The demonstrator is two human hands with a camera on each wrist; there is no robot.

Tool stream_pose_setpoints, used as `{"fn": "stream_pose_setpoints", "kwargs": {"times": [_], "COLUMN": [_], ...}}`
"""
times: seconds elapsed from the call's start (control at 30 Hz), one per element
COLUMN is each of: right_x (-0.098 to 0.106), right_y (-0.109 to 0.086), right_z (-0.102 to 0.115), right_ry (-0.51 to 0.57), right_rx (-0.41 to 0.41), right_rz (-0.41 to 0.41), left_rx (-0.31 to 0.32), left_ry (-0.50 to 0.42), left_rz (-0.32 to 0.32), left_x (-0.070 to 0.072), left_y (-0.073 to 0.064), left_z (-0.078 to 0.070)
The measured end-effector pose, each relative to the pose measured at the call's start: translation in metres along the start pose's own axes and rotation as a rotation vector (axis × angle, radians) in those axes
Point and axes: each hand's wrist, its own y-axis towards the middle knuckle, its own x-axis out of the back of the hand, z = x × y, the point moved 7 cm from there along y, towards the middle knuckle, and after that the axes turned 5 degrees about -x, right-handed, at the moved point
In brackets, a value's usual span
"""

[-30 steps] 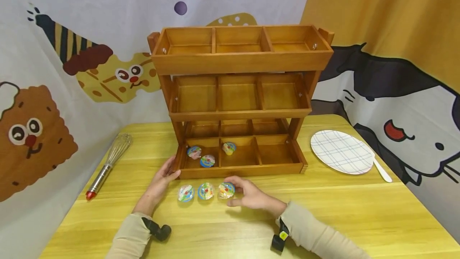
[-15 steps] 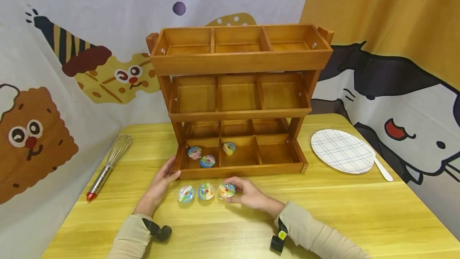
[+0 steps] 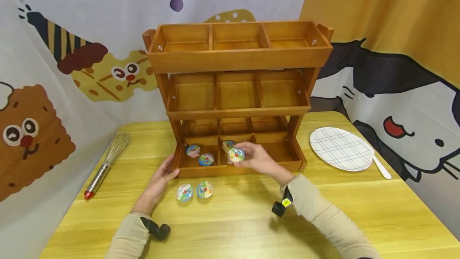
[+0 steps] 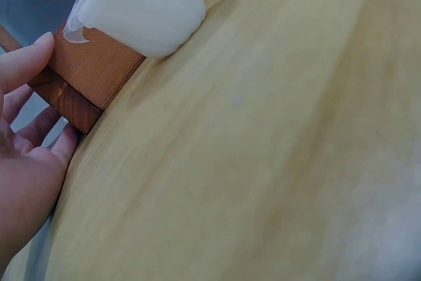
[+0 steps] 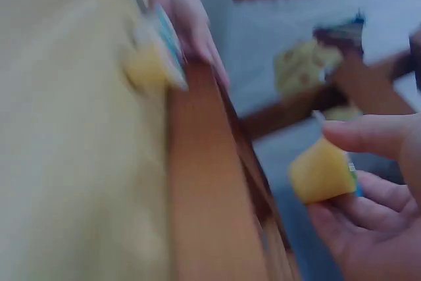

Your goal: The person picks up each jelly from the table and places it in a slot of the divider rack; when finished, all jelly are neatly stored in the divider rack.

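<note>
Head: R hand (image 3: 259, 159) pinches a jelly cup (image 3: 236, 155), thumb one side, fingers the other, lid tilted toward cam; it hovers over the middle slot of the rack (image 3: 238, 61)'s bottom tier. Exact height above the lip unclear. Slot already has a cup (image 3: 227, 145), v. near the held one: risk = bump, it tips or slides, prob. if lowered too close. Low approach could also clip the front lip or the overhanging mid tier w/ knuckles. L hand (image 3: 161, 177) holds the rack's L end, thumb at front corner; if that goes slack, a bump could shift the rack. Two cups (image 3: 185, 192) (image 3: 205, 190) stand on the table (image 3: 230, 227) near L hand; a careless thumb might nudge one. Two more cups (image 3: 193, 151) (image 3: 206, 159) in the L slot, less exposed.

L wrist: thumb + fingers apart, either side of the rack's end board, grip looks light. White-bodied cup just by the front board, clear film tab sticking out; could snag.

R wrist: blurry. Yellow-bodied cup clamped btwn thumb and fingers; smooth tapered wall, so prob. slips if the pinch loosens early.
</note>
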Motion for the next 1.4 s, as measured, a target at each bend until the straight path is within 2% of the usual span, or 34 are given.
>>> {"fn": "stream_pose_setpoints", "kwargs": {"times": [0.1,0.17,0.27,0.37,0.67,0.9,1.07,1.23,1.3,1.4], "right_x": [0.016,0.022,0.022,0.018,0.013,0.016,0.017,0.015,0.005,-0.023], "right_y": [0.024,0.037,0.049,0.056,0.058,0.058,0.054,0.043,0.035,0.019], "right_z": [-0.006,-0.014,-0.023,-0.027,-0.037,-0.036,-0.031,-0.017,-0.006,0.008], "right_ry": [-0.091,-0.192,-0.326,-0.415,-0.458,-0.472,-0.423,-0.245,-0.146,-0.018], "right_rx": [-0.11,-0.164,-0.195,-0.207,-0.265,-0.255,-0.216,-0.092,-0.008,0.107], "right_rz": [-0.019,-0.025,-0.029,-0.023,-0.018,0.006,-0.012,-0.144,-0.173,-0.117], "left_rx": [0.003,0.009,0.019,0.016,0.011,-0.005,-0.006,0.004,0.005,-0.002], "left_ry": [0.002,0.008,0.013,0.007,0.014,0.0,-0.008,-0.003,-0.003,-0.004], "left_rz": [-0.004,-0.006,-0.009,-0.01,-0.001,0.0,-0.004,-0.001,0.0,0.0], "left_x": [0.001,0.001,0.0,-0.001,-0.005,-0.002,-0.002,-0.002,-0.003,-0.003], "left_y": [-0.001,-0.002,-0.004,-0.003,-0.004,-0.001,-0.002,-0.004,-0.004,-0.004], "left_z": [0.0,-0.001,-0.002,-0.004,-0.002,-0.002,-0.005,-0.005,-0.005,-0.005]}}
